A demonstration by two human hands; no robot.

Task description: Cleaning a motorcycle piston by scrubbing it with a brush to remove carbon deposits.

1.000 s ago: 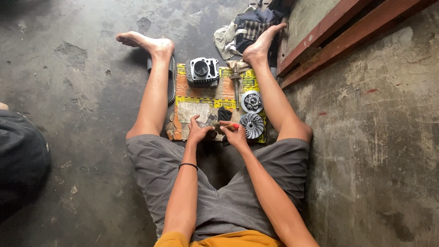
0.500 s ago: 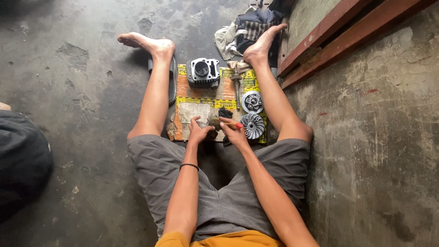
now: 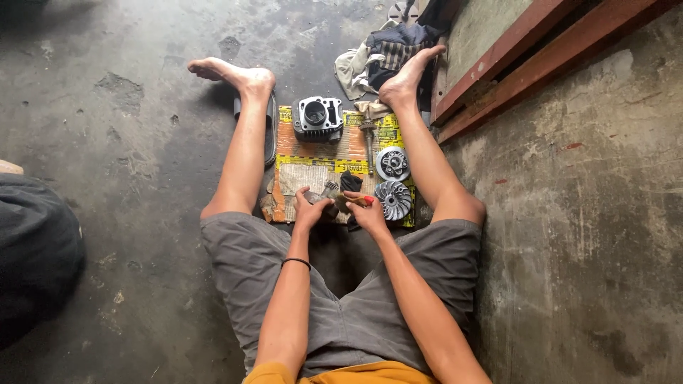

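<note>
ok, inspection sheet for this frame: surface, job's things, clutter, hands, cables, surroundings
Surface: stained concrete floor; flattened cardboard sheet between the person's legs.
Job's things: small dark metal part at the left hand; red-handled tool in the right hand.
Clutter: finned engine cylinder, two round finned pulley discs and a shaft on the cardboard; a dark sandal beside the left leg.
Hands: left hand closed on the part; right hand gripping the tool.
Cables: nothing seen.
Surroundings: pile of cloth by the right foot; red-brown step edge; dark shape at left, unclear.
</note>
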